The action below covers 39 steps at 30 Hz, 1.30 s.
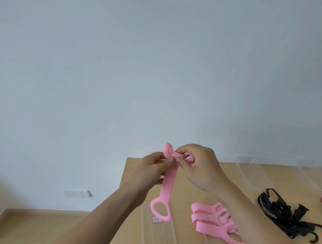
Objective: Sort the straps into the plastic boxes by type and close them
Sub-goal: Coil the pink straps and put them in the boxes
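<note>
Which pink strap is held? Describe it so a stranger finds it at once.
Start at the wooden table. Above its left part, the left hand and right hand pinch the top of one pink strap, which hangs down with its oval loop at the bottom. Unlike the pink pile lying flat to its right, it is lifted and hanging.

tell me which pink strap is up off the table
The pink strap pinched at its top by the left hand and right hand, loop end hanging down. The other pink straps lie piled on the table.
</note>
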### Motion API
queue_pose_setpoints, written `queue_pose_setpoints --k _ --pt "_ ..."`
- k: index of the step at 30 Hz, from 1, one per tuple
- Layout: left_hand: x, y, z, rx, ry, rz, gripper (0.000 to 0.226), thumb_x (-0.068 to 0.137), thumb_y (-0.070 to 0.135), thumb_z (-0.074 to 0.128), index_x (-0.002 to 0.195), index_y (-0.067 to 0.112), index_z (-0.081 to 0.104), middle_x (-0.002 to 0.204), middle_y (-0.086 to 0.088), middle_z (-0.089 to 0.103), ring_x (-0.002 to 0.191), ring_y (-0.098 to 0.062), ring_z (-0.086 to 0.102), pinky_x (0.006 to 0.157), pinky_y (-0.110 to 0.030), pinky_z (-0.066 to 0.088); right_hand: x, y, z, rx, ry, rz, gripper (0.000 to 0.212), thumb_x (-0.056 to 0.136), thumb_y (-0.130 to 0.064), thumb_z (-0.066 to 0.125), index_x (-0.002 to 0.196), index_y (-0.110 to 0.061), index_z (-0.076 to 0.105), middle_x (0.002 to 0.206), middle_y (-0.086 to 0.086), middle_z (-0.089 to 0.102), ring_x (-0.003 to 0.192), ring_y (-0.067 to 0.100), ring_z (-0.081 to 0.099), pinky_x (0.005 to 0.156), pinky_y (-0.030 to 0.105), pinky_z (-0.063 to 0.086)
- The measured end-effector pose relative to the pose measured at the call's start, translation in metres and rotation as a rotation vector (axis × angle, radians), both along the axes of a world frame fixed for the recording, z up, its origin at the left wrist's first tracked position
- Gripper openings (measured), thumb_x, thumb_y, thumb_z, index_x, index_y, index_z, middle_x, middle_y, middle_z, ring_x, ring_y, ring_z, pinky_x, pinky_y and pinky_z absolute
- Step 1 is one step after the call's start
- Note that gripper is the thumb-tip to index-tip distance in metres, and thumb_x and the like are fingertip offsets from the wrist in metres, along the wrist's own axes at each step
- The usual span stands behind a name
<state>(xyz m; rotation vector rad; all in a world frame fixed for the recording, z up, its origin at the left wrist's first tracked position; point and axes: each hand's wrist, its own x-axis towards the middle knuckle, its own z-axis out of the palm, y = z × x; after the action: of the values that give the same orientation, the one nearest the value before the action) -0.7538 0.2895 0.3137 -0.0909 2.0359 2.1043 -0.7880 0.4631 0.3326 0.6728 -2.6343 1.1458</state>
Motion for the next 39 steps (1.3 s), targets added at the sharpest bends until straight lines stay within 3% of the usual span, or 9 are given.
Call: queue_pose_setpoints --k 5,9,14,19,24,28,34,37,39 --pt "0.002 -0.004 0.0 -0.013 -0.081 -0.051 0.034 0.099 0.05 0.065 0.105 0.021 0.081 0.103 -0.007 0.08 0.09 -0.02 0.073 0.092 -0.042 0.059 0.002 0.001 -0.006 -0.032 0.028 -0.008 0.008 0.089 -0.02 0.072 0.086 -0.026 0.072 0.082 -0.014 0.069 0.08 0.006 0.062 0.067 0.012 0.045" --pt "0.002 -0.006 0.002 0.005 -0.065 -0.088 0.045 0.098 0.065 0.056 0.107 0.029 0.082 0.112 -0.013 0.077 0.088 -0.018 0.068 0.09 -0.037 0.058 0.004 -0.003 -0.014 0.005 0.107 -0.034 0.016 0.083 -0.007 0.073 0.092 -0.019 0.072 0.086 -0.01 0.067 0.079 0.005 0.06 0.068 0.01 0.043" --pt "0.002 -0.007 0.0 0.114 -0.091 -0.077 0.052 0.095 0.063 0.06 0.114 0.019 0.079 0.106 -0.011 0.074 0.091 -0.022 0.067 0.088 -0.036 0.056 0.008 -0.008 -0.019 0.055 0.237 -0.043 0.018 0.079 -0.003 0.07 0.09 -0.018 0.069 0.084 -0.008 0.062 0.074 0.012 0.058 0.064 0.026 0.049" --pt "0.001 -0.007 -0.005 0.158 -0.094 -0.053 0.054 0.091 0.052 0.065 0.119 0.008 0.075 0.121 -0.025 0.071 0.098 -0.027 0.071 0.099 -0.045 0.057 0.012 -0.011 -0.027 0.112 0.31 -0.068 0.023 0.07 -0.001 0.074 0.083 -0.018 0.07 0.085 -0.008 0.059 0.077 0.015 0.058 0.061 0.026 0.048" --pt "-0.001 -0.012 -0.006 0.236 -0.122 -0.029 0.041 0.092 0.035 0.06 0.119 0.009 0.077 0.12 -0.018 0.075 0.102 -0.028 0.071 0.099 -0.042 0.057 0.014 -0.009 -0.028 0.07 0.342 -0.033 0.016 0.073 -0.002 0.074 0.081 -0.016 0.072 0.09 -0.007 0.062 0.082 0.014 0.06 0.067 0.027 0.05" --pt "-0.002 -0.015 -0.005 0.204 -0.065 -0.038 0.038 0.084 0.022 0.061 0.114 0.008 0.079 0.109 -0.025 0.071 0.102 -0.027 0.07 0.102 -0.046 0.055 0.018 -0.011 -0.023 -0.053 0.286 0.02 0.02 0.082 -0.004 0.07 0.088 -0.02 0.079 0.095 -0.007 0.063 0.086 0.011 0.062 0.073 0.026 0.051" --pt "-0.005 -0.014 -0.012 0.191 -0.063 -0.035 0.045 0.075 0.01 0.062 0.118 0.007 0.076 0.105 -0.016 0.075 0.103 -0.032 0.071 0.099 -0.047 0.057 0.017 -0.005 -0.013 -0.281 0.024 0.04 0.03 0.083 0.003 0.069 0.094 -0.023 0.076 0.091 -0.011 0.067 0.085 0.014 0.065 0.069 0.028 0.054" --pt "-0.005 -0.012 -0.013 0.175 -0.064 0.008 0.06 0.071 0.013 0.065 0.131 0.007 0.066 0.123 -0.022 0.072 0.108 -0.038 0.071 0.1 -0.049 0.058 0.014 0.0 -0.011 -0.21 -0.083 0.017 0.024 0.085 -0.01 0.072 0.102 -0.027 0.071 0.098 -0.013 0.065 0.089 0.008 0.063 0.071 0.026 0.054" --pt "-0.004 -0.011 -0.013 0.159 -0.042 0.019 0.065 0.069 0.012 0.066 0.134 0.011 0.061 0.121 -0.019 0.072 0.095 -0.027 0.073 0.09 -0.041 0.06 0.012 0.001 -0.01 -0.091 -0.14 0.057 0.022 0.088 -0.017 0.07 0.103 -0.034 0.071 0.101 -0.014 0.063 0.09 0.004 0.062 0.071 0.02 0.051"
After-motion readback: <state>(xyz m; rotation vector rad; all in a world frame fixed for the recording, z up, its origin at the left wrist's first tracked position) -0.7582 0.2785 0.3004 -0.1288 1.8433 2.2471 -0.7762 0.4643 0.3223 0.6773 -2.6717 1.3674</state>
